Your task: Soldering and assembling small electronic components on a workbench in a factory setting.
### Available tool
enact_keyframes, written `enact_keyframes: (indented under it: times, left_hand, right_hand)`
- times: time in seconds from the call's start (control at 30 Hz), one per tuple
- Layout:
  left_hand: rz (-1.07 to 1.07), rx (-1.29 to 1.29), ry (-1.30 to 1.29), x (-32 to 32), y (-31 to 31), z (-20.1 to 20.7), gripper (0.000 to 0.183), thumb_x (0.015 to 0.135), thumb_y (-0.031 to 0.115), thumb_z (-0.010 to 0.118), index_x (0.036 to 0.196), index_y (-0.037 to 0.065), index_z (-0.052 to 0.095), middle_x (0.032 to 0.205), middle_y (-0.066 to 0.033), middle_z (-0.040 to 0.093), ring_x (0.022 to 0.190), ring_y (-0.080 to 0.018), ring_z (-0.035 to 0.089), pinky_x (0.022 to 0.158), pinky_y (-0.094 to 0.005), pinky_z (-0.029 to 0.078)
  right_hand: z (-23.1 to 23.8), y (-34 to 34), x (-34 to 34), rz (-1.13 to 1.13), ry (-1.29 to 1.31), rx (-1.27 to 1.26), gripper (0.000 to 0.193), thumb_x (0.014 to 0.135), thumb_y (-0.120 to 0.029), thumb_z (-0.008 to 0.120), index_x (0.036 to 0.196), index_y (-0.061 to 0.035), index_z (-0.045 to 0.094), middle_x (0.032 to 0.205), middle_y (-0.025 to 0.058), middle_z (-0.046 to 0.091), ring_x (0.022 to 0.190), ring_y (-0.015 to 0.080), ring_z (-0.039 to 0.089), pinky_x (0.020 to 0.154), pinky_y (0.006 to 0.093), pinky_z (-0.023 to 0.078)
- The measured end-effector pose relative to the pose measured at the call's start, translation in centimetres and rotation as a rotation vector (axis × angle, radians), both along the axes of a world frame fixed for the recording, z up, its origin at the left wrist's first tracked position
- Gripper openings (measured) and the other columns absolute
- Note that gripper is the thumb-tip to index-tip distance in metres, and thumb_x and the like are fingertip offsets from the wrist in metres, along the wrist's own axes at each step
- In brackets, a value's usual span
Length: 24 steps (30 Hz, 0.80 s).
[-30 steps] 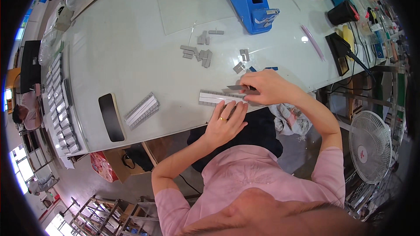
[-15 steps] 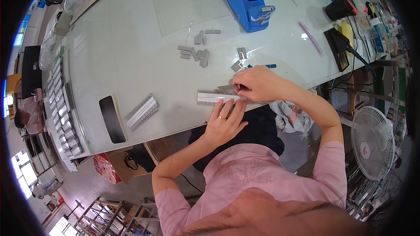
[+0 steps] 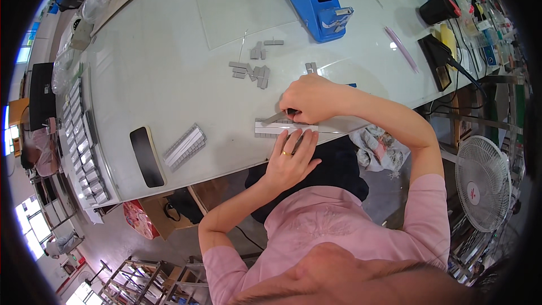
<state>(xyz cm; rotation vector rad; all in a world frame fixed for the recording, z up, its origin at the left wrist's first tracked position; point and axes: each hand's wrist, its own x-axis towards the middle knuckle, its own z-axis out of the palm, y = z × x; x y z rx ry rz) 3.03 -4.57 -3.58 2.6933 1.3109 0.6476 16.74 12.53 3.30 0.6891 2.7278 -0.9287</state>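
Observation:
Near the table's front edge lies a grey strip (image 3: 271,127) marked into small segments, with a white band along it. My left hand (image 3: 291,161), a ring on one finger, lies with its fingers stretched out on the strip's near side. Above the strip, my right hand (image 3: 309,100) is closed round the dark handle of a knife (image 3: 274,118). The flat grey blade points left and its tip is over the strip's far left part; whether it touches cannot be made out. Several small grey pieces (image 3: 261,73) lie loose farther back.
A second segmented strip (image 3: 185,147) and a phone (image 3: 146,157) lie to the left, with a row of similar strips (image 3: 82,141) at the table's left end. A blue tape dispenser (image 3: 316,8) stands at the back. On the right are a pink pen-like stick (image 3: 402,49) and a black stand (image 3: 437,62).
My right hand has moved left with the knife, bringing the blade over the strip's left part. My left hand has stayed on the strip.

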Motion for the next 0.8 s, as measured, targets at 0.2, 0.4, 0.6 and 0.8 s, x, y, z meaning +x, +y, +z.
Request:
enact_keyframes:
  times: [0.2, 0.4, 0.6, 0.8]
  left_hand:
    - [0.008, -0.012, 0.013, 0.0, 0.0, 0.1, 0.065, 0.082, 0.042, 0.074, 0.133, 0.004, 0.060, 0.131, -0.0113, 0.056, 0.119, -0.0312, 0.053, 0.107, -0.0510, 0.039]
    - [0.045, -0.087, -0.045, 0.0, 0.1, 0.7, 0.064, 0.082, 0.045, 0.074, 0.134, 0.008, 0.061, 0.132, -0.0150, 0.056, 0.123, -0.0329, 0.052, 0.108, -0.0503, 0.038]
    - [0.022, -0.064, 0.017, -0.4, 0.4, 0.9, 0.066, 0.083, 0.047, 0.072, 0.135, 0.009, 0.058, 0.135, -0.0174, 0.052, 0.133, -0.0344, 0.045, 0.107, -0.0530, 0.040]
    - [0.026, -0.071, 0.059, -0.4, 0.5, 1.2, 0.065, 0.081, 0.051, 0.073, 0.134, 0.014, 0.062, 0.133, -0.0156, 0.055, 0.130, -0.0331, 0.050, 0.110, -0.0528, 0.036]
  right_hand:
    - [0.1, 0.4, -1.8, 0.128, -0.039, 0.090, 0.008, 0.075, -0.016, 0.067, 0.075, -0.0082, 0.068, 0.068, 0.0120, 0.065, 0.071, 0.0358, 0.066, 0.061, 0.0452, 0.050]
    - [-0.3, 0.7, -1.6, 0.118, -0.003, 0.043, 0.007, 0.074, -0.015, 0.067, 0.075, -0.0085, 0.067, 0.066, 0.0110, 0.065, 0.068, 0.0350, 0.065, 0.059, 0.0459, 0.049]
    - [-0.4, 1.1, -1.9, 0.084, -0.016, 0.030, 0.009, 0.072, -0.015, 0.068, 0.078, -0.0096, 0.066, 0.065, 0.0096, 0.064, 0.068, 0.0340, 0.065, 0.059, 0.0459, 0.048]
    - [0.9, 1.8, 0.6, -0.067, 0.104, -0.249, 0.034, 0.079, -0.024, 0.068, 0.109, -0.0069, 0.066, 0.088, 0.0136, 0.068, 0.083, 0.0327, 0.066, 0.070, 0.0429, 0.050]
